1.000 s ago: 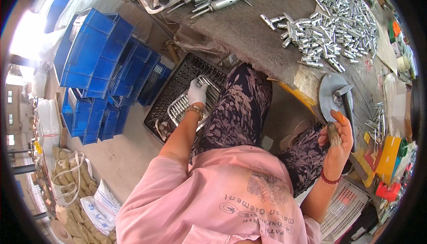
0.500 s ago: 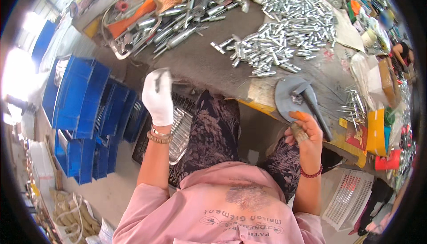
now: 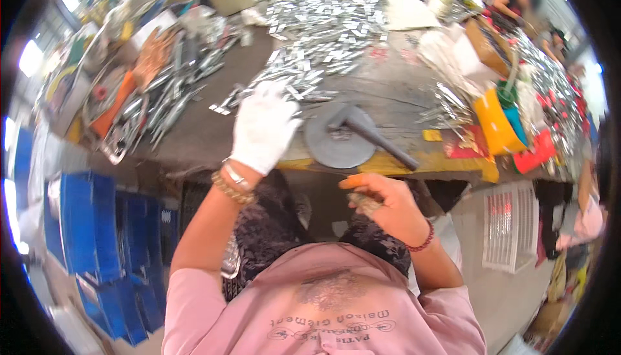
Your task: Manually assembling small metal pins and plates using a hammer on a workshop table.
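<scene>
Metal parts (image 3: 323, 38) heaped beyond gloved left hand (image 3: 264, 127), hammer (image 3: 369, 132) beside.

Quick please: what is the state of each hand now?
Left hand: gloved, over the metal parts; grip cannot be told.
Right hand: closed on small metal pieces.

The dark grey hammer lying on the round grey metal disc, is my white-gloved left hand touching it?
Apart. The head view shows the left hand over the workbench edge, left of the disc, with bare disc surface between glove and hammer.
</scene>
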`<state>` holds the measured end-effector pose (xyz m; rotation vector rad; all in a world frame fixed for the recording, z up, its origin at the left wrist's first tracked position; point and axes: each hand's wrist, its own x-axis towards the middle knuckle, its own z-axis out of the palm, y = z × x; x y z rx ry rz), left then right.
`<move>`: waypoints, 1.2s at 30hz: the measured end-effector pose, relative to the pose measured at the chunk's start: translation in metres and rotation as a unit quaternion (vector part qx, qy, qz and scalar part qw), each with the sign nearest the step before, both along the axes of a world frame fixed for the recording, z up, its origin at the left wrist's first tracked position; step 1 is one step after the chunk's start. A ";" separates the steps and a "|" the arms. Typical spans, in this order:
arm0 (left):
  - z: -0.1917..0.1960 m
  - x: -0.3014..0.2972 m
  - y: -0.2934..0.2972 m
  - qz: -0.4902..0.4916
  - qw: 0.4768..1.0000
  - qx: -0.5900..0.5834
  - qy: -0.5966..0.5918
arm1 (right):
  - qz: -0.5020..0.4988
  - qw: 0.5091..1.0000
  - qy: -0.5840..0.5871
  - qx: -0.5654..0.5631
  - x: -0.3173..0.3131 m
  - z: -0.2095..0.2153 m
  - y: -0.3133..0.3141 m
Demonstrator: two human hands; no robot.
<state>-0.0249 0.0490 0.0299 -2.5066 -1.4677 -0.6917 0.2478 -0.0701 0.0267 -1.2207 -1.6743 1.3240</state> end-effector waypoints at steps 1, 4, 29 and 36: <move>-0.001 -0.002 0.002 -0.006 1.000 0.012 -0.003 | 0.017 0.999 -0.020 0.035 0.006 0.004 0.000; -0.006 -0.007 0.002 -0.024 0.998 0.029 -0.046 | -0.041 0.993 -0.046 0.103 0.030 0.013 -0.001; -0.012 0.033 -0.050 -0.066 0.973 -0.088 -0.201 | -0.093 0.866 -0.341 0.353 0.085 0.029 0.088; -0.015 0.032 -0.053 -0.064 0.973 -0.094 -0.199 | 0.012 0.880 -0.241 0.409 0.012 0.007 0.068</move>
